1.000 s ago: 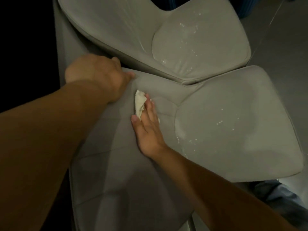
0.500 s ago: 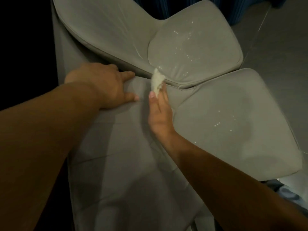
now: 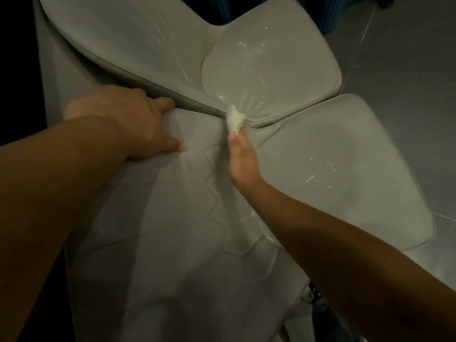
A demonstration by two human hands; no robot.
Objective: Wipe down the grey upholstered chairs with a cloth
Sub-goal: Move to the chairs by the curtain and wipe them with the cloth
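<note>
Currently I'm wiping the near chair (image 3: 172, 218), cloth (image 3: 235, 119) pinched in my right hand (image 3: 243, 159) grip at the backrest edge by the far chair (image 3: 271, 67). Left hand (image 3: 133, 119) braces flat, fingers spread. Next: sweep along the seam. Fingertips hidden under cloth; dim light.

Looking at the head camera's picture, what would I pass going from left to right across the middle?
Left hand pressing the near chair's backrest → white cloth at the right hand's fingertips → the near chair's seat → grey floor.
</note>
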